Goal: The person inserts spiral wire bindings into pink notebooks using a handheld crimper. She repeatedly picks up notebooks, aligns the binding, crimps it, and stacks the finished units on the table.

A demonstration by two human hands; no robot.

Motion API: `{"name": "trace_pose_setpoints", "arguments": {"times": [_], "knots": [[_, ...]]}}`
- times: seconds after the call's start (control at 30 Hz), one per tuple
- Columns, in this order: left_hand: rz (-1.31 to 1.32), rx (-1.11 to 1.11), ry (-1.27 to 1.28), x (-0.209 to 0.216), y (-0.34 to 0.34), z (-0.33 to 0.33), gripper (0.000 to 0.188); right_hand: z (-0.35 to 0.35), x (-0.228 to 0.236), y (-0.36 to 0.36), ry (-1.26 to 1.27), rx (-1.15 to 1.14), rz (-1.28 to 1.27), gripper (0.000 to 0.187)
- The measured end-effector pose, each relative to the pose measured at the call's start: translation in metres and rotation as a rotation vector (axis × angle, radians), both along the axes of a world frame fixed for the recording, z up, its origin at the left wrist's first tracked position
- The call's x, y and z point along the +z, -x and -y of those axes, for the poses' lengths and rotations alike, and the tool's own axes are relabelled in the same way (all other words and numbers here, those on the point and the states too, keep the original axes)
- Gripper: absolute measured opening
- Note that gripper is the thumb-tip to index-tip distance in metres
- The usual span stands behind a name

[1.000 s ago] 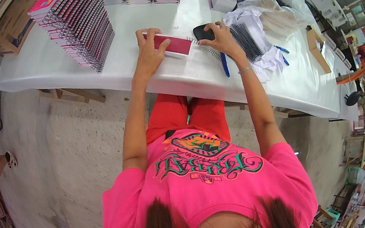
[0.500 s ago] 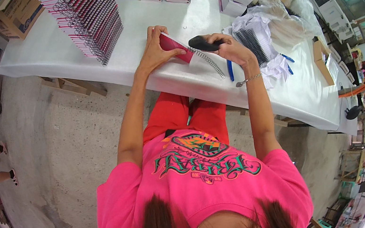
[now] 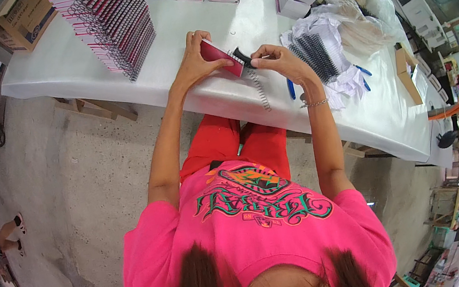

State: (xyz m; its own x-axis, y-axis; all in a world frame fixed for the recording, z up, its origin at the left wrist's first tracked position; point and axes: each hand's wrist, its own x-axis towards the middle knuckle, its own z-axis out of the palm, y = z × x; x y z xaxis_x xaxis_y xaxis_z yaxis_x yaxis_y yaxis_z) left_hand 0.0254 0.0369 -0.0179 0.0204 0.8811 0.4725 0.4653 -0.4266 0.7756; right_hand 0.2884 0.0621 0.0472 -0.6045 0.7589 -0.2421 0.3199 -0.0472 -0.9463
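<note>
The left hand's (image 3: 196, 64) fingers grip a small, flat, dark-red-covered booklet (image 3: 219, 59) between thumb and fingertips; the right hand's (image 3: 284, 64) fingers pinch a curved black object (image 3: 243, 59) at its right-hand edge. The booklet is close to the near edge of the white-sheeted surface (image 3: 58, 65), with open room toward the tall stack of pink spiral-bound books (image 3: 112, 30) at left; crumpled white paper (image 3: 333, 37) crowds the right. Its long axis slants from far left to near right, and a thin grey wire coil (image 3: 260, 90) trails nearward. The left hand covers part of the booklet; the coil's join is hard to make out.
</note>
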Motion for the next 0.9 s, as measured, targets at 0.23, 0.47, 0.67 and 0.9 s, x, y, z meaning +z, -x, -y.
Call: {"name": "trace_pose_setpoints", "arguments": {"times": [0.23, 0.47, 0.67, 0.9], "knots": [[0.02, -0.051, -0.01, 0.002, -0.003, 0.0, 0.079, 0.009, -0.015, 0.003, 0.255, 0.12, -0.329, 0.035], [0.068, -0.073, -0.034, 0.001, -0.009, 0.004, 0.079, 0.007, -0.021, -0.009, 0.281, 0.044, -0.542, 0.028], [0.155, -0.125, 0.014, -0.003, -0.013, 0.004, 0.088, -0.002, 0.008, -0.023, 0.059, 0.203, -0.457, 0.028], [0.188, -0.11, 0.071, -0.003, -0.011, 0.002, 0.105, 0.007, 0.038, -0.004, -0.169, 0.04, 0.109, 0.028]]}}
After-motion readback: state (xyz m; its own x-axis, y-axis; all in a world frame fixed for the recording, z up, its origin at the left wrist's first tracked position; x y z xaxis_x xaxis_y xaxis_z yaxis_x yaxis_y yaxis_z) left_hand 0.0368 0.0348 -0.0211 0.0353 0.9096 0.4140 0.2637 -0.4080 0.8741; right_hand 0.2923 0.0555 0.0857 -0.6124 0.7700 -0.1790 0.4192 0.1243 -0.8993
